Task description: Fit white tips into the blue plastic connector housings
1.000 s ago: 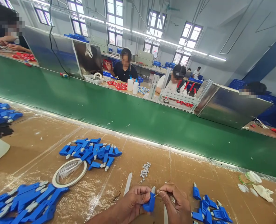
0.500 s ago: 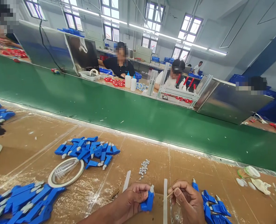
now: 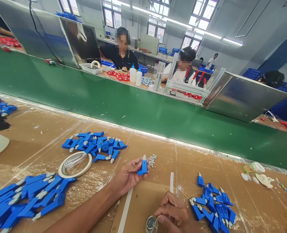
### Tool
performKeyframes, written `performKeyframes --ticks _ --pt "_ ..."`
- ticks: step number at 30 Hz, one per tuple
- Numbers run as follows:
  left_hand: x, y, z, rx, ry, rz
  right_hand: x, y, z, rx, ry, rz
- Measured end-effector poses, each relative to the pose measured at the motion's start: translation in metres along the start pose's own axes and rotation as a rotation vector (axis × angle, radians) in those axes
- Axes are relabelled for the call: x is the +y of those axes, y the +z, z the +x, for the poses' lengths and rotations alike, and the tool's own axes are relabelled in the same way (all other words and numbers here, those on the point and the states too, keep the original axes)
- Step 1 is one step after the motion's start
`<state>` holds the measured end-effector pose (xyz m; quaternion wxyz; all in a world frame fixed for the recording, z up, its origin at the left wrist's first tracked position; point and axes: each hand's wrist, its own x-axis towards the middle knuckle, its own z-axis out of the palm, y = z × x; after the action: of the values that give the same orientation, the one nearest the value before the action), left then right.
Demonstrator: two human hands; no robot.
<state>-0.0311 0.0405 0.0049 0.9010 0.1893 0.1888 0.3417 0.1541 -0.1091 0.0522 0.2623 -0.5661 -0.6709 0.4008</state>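
Note:
My left hand [image 3: 130,174] holds a blue plastic part [image 3: 143,166] upright between thumb and fingers, its pale tip pointing up. Right beside it lies a small pile of grey pieces [image 3: 152,160]. Lower down, my right hand [image 3: 171,212] is closed on a thin wooden stick [image 3: 183,193], which points up and away from the fingers. Under its fingertips is a small round clear container [image 3: 151,223] at the bottom edge, over a brown board [image 3: 143,200] with white tape strips.
Blue parts lie in piles at the left [image 3: 29,197], upper left [image 3: 97,144] and right [image 3: 213,204]. A tape roll [image 3: 61,168] holds clear tubes. A cup [image 3: 253,167] stands far right. Beyond the green belt [image 3: 133,110], people sit at another bench.
My left hand has moved up and forward with the blue part, near the grey pieces. My right hand has moved down and left to the round container, which now shows.

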Motion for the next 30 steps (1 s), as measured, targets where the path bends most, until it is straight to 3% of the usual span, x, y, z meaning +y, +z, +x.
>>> performKeyframes --ticks 6,12,17,22,26,30 --pt "0.012 -0.002 0.002 0.019 0.073 -0.046 -0.008 -0.004 0.003 0.04 0.064 -0.05" --pt "0.013 0.001 0.003 0.072 0.097 -0.076 0.002 0.002 0.002 0.014 -0.097 -0.265" --pt "0.017 0.001 0.005 0.125 0.137 -0.107 0.011 -0.006 0.002 0.133 -0.141 -0.41" --pt "0.016 -0.001 0.01 0.188 0.171 -0.125 0.017 -0.013 0.047 0.177 -0.197 -0.504" --pt "0.012 -0.001 0.013 0.224 0.176 -0.117 0.024 -0.008 0.087 0.11 -0.257 -0.666" --pt "0.01 0.002 0.015 0.248 0.172 -0.104 0.025 -0.001 0.104 0.051 -0.276 -0.728"
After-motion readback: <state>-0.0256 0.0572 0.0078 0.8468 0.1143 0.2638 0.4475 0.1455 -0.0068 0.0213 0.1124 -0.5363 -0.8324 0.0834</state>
